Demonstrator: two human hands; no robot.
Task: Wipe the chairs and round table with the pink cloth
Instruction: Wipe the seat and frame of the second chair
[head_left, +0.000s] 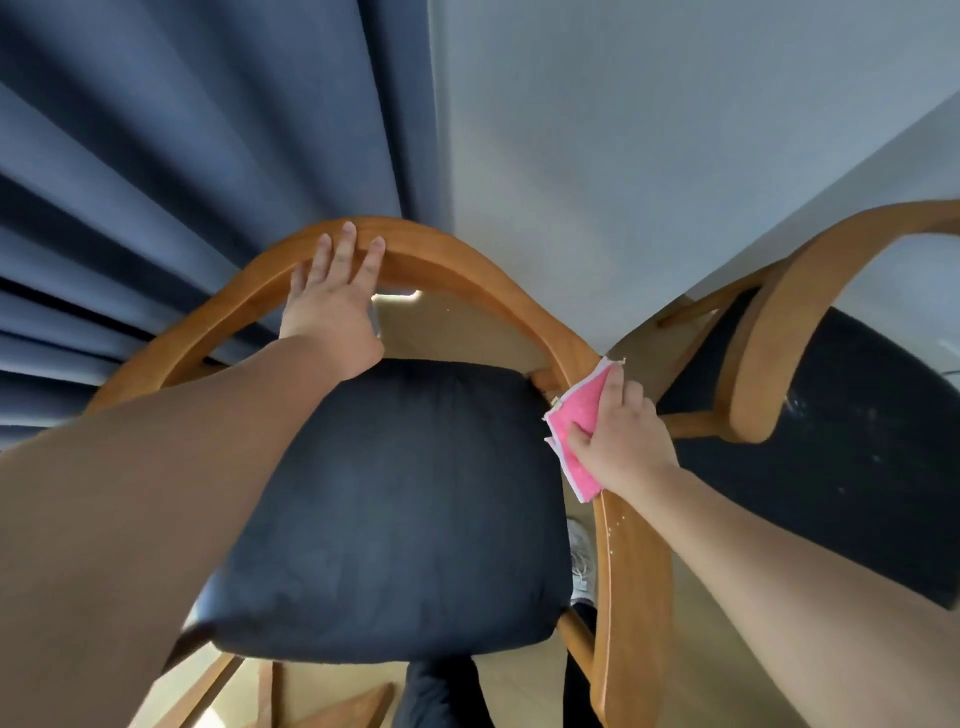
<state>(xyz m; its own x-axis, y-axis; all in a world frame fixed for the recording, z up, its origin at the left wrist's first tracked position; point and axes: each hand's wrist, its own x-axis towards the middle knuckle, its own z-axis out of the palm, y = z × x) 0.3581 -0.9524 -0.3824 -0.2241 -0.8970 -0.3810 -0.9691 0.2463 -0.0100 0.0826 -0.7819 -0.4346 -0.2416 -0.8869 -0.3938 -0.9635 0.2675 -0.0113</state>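
A wooden chair (457, 265) with a curved back rail and a dark blue seat cushion (395, 509) stands right below me. My left hand (332, 306) rests on the top of the back rail, its fingers straight over the wood. My right hand (621, 436) presses the pink cloth (569, 431) against the chair's right armrest, thumb and fingers curled round the folded cloth. White specks dot the armrest just below the cloth. The round table is out of view.
A second wooden chair (769, 353) with a dark seat stands close on the right. Dark blue curtains (182, 156) hang behind on the left, and a grey wall (675, 130) stands behind on the right. Light wood floor shows under the chairs.
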